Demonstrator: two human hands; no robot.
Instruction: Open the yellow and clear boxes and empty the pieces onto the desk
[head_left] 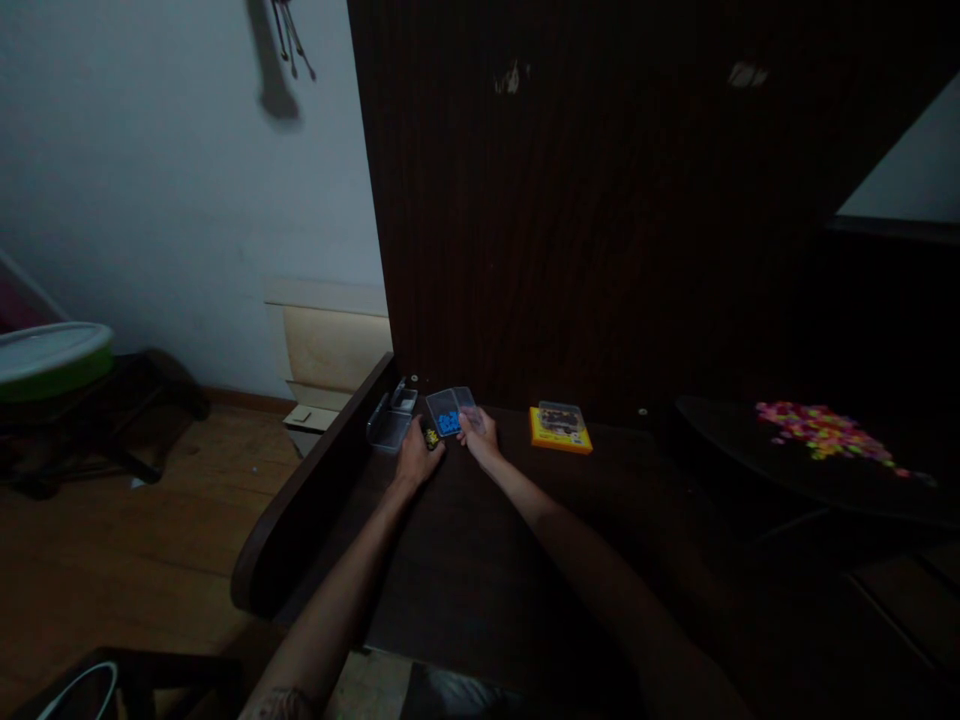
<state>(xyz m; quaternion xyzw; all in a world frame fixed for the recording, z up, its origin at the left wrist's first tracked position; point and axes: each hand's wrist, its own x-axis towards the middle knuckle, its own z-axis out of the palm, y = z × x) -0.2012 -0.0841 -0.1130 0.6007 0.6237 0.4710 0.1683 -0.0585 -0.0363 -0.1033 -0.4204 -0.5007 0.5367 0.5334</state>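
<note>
Both my arms reach far out over a dark wooden table point(465, 560). My right hand point(480, 436) is closed on a small clear plastic box point(452, 408) with blue pieces in it, tilted up from the table. My left hand point(417, 457) lies just left of it, fingers curled around something small and yellow-black point(431, 438) that I cannot make out. An open clear case point(391, 422) sits at the table's left edge, beside my left hand.
A yellow box with a clear lid point(559, 428) lies to the right of my hands. A dark tray with bright mixed beads point(821, 432) stands at the far right. Behind the table rises a dark wooden panel point(600, 200); wooden floor lies to the left.
</note>
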